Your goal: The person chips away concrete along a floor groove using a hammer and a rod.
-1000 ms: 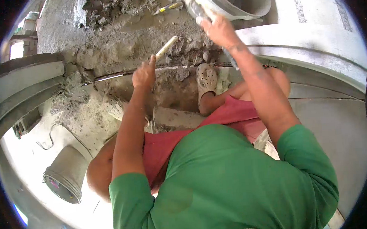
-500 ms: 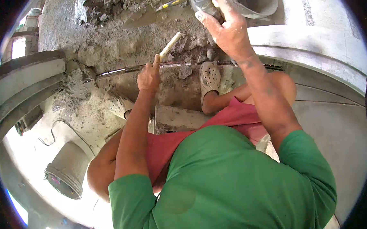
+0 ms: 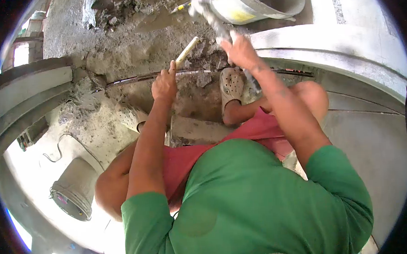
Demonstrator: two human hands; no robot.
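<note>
My left hand (image 3: 164,85) is closed around a pale chisel-like rod (image 3: 187,51). Its free end points up and away over broken, dirt-covered concrete (image 3: 118,53). My right hand (image 3: 244,52) grips the handle of a grey, mortar-caked hammer (image 3: 215,23), blurred by motion. The hammer's head is beyond the hand, to the upper right of the rod and apart from it, in front of a whitish bucket (image 3: 241,5). Part of the handle shows below my right hand.
A yellow-and-dark slim object (image 3: 180,7) lies in the rubble. Curved pale ledges flank me at left (image 3: 33,82) and right (image 3: 327,42). My clog (image 3: 232,84) stands by the broken edge, near a concrete block (image 3: 197,129). Another bucket (image 3: 74,189) lies tipped at lower left.
My right hand has come down and left with the hammer, turning it so its length shows and more of the whitish bucket is uncovered. My left hand and the rod have barely moved.
</note>
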